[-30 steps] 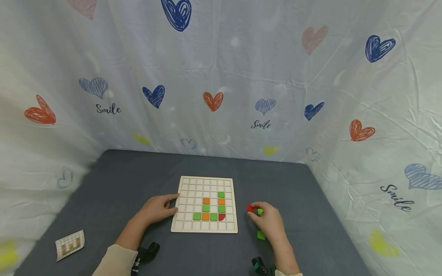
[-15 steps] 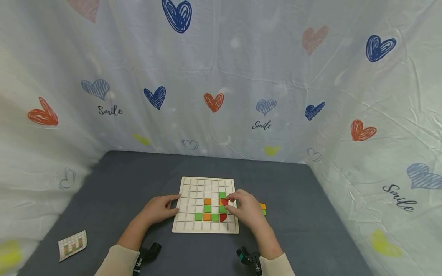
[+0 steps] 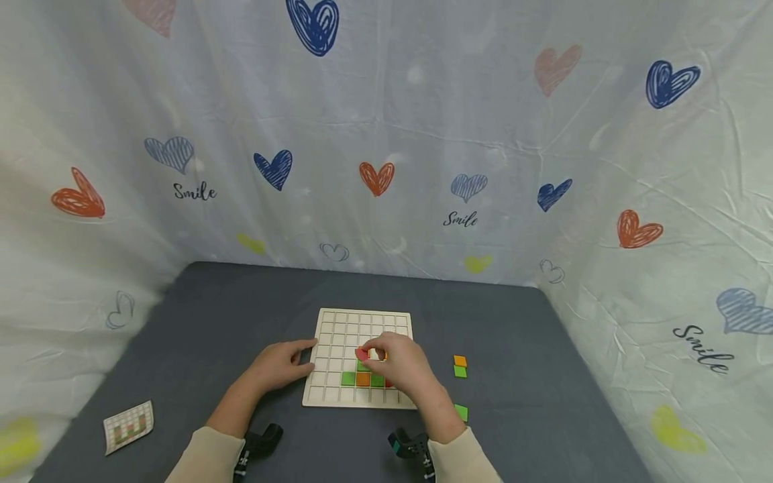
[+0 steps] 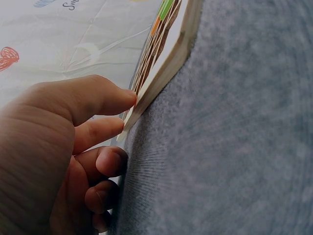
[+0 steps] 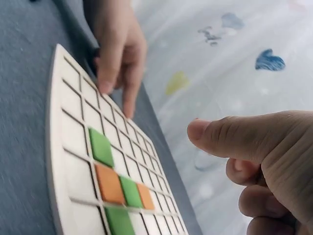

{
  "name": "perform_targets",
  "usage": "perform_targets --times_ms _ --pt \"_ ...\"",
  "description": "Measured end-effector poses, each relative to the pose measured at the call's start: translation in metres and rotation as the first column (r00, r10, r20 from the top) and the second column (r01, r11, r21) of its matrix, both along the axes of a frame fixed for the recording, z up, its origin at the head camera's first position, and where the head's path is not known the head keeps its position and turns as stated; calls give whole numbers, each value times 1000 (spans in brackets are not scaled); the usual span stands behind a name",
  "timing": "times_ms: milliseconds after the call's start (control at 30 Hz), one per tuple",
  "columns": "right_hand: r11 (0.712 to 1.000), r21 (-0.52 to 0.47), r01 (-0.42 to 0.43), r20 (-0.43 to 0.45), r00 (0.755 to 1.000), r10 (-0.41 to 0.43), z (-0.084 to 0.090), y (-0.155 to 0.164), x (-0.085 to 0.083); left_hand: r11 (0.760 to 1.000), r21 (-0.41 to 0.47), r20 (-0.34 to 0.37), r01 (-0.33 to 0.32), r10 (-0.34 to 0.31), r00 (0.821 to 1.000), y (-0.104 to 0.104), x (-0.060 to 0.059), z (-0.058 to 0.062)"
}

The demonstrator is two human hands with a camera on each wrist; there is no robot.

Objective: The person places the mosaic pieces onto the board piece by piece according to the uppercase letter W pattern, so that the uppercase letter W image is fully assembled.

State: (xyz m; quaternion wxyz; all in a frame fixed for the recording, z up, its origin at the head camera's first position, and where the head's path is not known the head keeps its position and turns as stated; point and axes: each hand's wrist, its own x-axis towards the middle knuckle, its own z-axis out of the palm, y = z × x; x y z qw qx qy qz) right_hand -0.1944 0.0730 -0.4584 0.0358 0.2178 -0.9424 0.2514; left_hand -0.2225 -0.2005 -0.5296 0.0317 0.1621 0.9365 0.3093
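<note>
A pale gridded board (image 3: 329,398) lies on the dark table, with green tiles (image 3: 348,379) and orange tiles (image 3: 362,380) set in its squares. Over its middle, my right hand (image 3: 400,365) pinches a small red piece with a rounded edge (image 3: 361,354) between thumb and finger. That piece does not show in the right wrist view, where the thumb (image 5: 215,137) is above the board. My left hand (image 3: 279,364) touches the board's left edge with thumb and index finger; the left wrist view shows their tips against the wooden edge (image 4: 161,81). The right hand hides several tiles.
Right of the board lie a loose orange tile (image 3: 460,361), a green tile (image 3: 460,371) touching it, and another green tile (image 3: 461,412) near the right wrist. A printed pattern card (image 3: 129,427) rests at the far left. A heart-patterned curtain (image 3: 386,221) surrounds the table.
My right hand has carried the red piece from beside the loose tiles leftward to over the board's middle. The loose orange and green tiles have come into sight. My left hand stays at the edge.
</note>
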Motion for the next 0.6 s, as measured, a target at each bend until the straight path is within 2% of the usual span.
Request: perform_targets --times_ms 367,600 --pt "993 70 -98 72 993 93 -20 -44 2 1000 -6 1 4 -4 1000 -2 -1 -2" --pt "981 149 -121 89 990 109 -34 -54 1 1000 -5 19 0 0 1000 -1 -2 -1"
